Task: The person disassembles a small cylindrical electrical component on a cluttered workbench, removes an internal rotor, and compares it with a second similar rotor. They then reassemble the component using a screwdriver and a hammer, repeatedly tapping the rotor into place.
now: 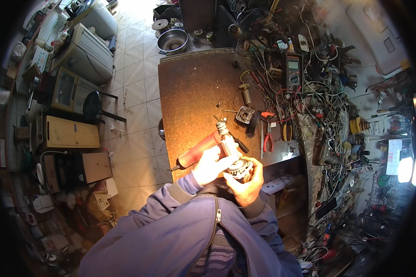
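Both hands are occupied above the near edge of the surface [194, 92]. The left hand [207, 167] is closed around a motor armature [227, 144], which is tilted with its ribbed end toward the far edge; the right hand [248, 189] grips a round metal housing [239, 170] at the armature's lower end. Whether the two parts are firmly joined cannot be determined, glare and fingers covering the contact. In this inspector's judgement, sound handling calls for keeping armature and housing on one axis, supporting both ends evenly, and applying no sideways force to the shaft; finger pressure is best kept off any windings, and grit kept out of the housing. Materials: the armature is cylindrical and of bright metal, stepped toward its narrower end; the housing is circular, with an uneven, slotted-looking rim. A smooth red tubular casing [196, 152] lies aslant by the near left corner of the surface, its finish apparently plastic. Farther in stands a squarish cast-metal gear housing [245, 114] with a central opening, beside a matt black part [252, 128]. Red-handled pliers [268, 142] lie toward the right edge. The surface itself is brown, wood-like, scuffed and stained.
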A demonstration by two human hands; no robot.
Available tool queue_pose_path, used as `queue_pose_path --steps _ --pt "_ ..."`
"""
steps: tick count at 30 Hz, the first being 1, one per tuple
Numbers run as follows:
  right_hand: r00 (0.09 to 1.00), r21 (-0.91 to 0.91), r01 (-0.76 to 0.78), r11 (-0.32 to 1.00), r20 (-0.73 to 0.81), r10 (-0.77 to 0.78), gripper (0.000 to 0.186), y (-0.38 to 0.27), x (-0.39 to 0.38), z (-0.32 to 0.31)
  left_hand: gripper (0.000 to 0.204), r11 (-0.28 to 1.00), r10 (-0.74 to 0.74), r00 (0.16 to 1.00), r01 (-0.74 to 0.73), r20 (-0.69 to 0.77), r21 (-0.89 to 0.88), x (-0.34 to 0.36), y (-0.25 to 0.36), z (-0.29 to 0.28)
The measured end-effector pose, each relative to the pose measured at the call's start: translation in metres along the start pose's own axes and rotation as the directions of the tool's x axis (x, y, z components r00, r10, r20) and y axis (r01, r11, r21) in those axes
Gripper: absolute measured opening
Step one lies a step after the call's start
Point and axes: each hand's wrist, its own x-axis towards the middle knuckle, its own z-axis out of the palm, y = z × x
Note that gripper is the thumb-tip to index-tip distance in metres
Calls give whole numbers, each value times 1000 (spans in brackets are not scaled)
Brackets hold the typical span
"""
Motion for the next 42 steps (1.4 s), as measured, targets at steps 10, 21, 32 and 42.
queue_pose_path --steps 10,21,32,42 --pt "994 -284 93 954 -25 -104 76 0 -12 2 90 909 63 968 44 243 -415 0 -8 -4" --pt "996 -321 57 945 -42 -74 72 -12 -15 10 82 803 17 952 169 306 -571 0 -11 -6" --pt "954 221 -282 934 -40 298 47 -9 -12 2 58 941 41 975 36 219 -336 3 -19 -15" --pt "964 236 -245 940 -38 261 46 -5 -17 0 40 975 -39 989 69 142 -212 5 -10 -10"
